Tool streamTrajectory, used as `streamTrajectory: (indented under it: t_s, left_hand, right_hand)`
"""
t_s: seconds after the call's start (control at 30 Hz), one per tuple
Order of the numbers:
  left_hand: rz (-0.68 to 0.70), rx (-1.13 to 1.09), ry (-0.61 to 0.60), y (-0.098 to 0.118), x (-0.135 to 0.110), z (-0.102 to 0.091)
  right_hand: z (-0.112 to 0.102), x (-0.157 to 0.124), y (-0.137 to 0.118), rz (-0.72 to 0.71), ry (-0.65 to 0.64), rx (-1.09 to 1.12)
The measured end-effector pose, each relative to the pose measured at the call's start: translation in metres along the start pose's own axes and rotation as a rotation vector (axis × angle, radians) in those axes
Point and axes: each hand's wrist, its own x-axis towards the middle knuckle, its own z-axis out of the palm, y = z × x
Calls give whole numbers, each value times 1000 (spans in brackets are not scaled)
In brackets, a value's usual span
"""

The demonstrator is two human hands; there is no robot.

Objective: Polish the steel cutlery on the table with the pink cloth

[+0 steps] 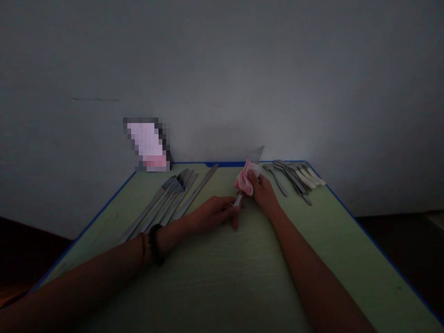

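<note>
My left hand (222, 210) is closed around the handle end of a table knife (238, 200), held above the middle of the table. A folded pink and white cloth (245, 179) is wrapped around the knife's middle, with my right hand (262, 189) pinching it. Beyond the cloth, the blade's tip sticks out toward the wall. Several knives (166, 203) lie side by side to the left of my left hand, their handles partly behind my left forearm. One more knife (199, 187) lies closest to that hand.
Several spoons (291, 178) lie in a group at the back right, some with white handles (308, 178). A blurred-out phone-like object (147, 143) leans on the wall at the back left. The green table (236, 286) has a blue edge and meets a grey wall (222, 83).
</note>
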Motion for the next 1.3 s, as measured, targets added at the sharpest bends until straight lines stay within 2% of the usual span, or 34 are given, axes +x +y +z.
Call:
streamTrajectory:
  t_s: [0.1, 0.23, 0.33, 0.4, 0.57, 0.73, 0.97, 1.07, 1.2, 1.3]
  left_hand:
    - [-18, 21, 18, 3, 0, 0]
    - [-34, 54, 15, 5, 1, 1]
    - [-29, 44, 0, 5, 1, 0]
    - [-19, 43, 6, 4, 1, -1]
    - [16, 17, 25, 3, 0, -1]
    - [30, 53, 24, 3, 1, 0]
    - [31, 86, 20, 2, -1, 1]
    - [38, 93, 18, 3, -1, 2]
    - [35, 93, 38, 5, 0, 2]
    - [8, 100, 46, 6, 0, 2]
  right_hand:
    - [6, 0, 0, -18, 13, -116]
    - [15, -4, -3, -33, 94, -256]
    - [18, -6, -6, -30, 112, -266]
    - [16, -7, -7, -44, 69, -203]
    - [8, -7, -10, -134, -145, -22]
    - [5, -9, -14, -56, -224, -2]
    - [6, -7, -13, 48, -142, -146]
    - [9, -8, -14, 49, -108, -170]
    - [12, -9, -15, 34, 11, -207]
    - [12, -8, -14, 29, 5, -202]
